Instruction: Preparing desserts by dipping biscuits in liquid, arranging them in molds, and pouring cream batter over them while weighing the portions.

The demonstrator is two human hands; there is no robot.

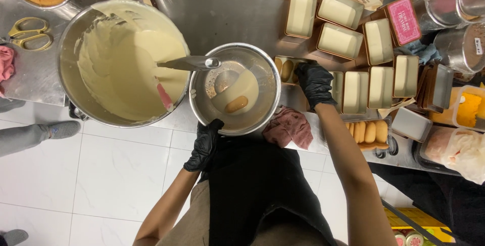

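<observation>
My left hand (204,145), in a black glove, grips the near rim of a small steel bowl (262,74). In the bowl's pale liquid lies one finger biscuit (236,104). My right hand (314,83), also gloved in black, rests on a small rectangular tin (288,69) that holds finger biscuits; whether it pinches a biscuit is hidden. A large steel bowl (70,59) of pale cream stands at the left, with a spatula (184,64) lying across its rim.
Several cream-filled rectangular tins (339,40) stand at the right. A tray of finger biscuits (368,132) sits near the counter edge beside a pink cloth (289,127). Scissors (28,34) lie at the far left. Another person's shoe (63,130) shows on the white floor.
</observation>
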